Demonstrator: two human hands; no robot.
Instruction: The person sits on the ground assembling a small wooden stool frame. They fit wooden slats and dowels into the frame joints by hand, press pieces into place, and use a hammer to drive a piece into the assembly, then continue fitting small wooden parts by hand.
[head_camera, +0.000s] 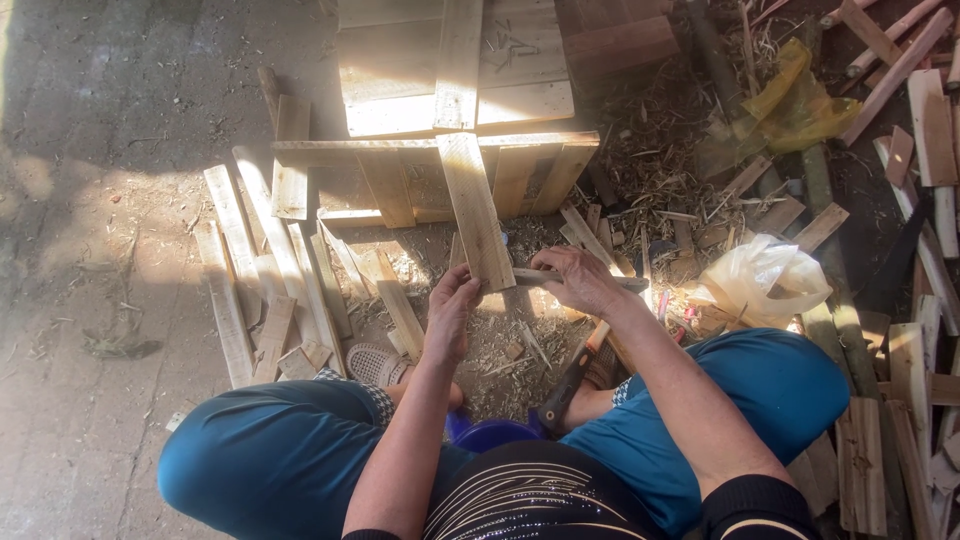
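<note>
I sit low over the ground with my knees apart. My left hand and my right hand both grip a thin wooden stick held level between them, its tip poking out to the right. Just above the hands a flat wooden plank leans from a rough plank frame down toward me. A hatchet with a dark handle lies on the ground under my right forearm. Wood shavings cover the ground below the hands.
Loose slats fan out at left. A white plastic bag and a yellow plastic sheet lie at right among scraps and boards. A pale pallet stands beyond the frame. Bare concrete spreads at left.
</note>
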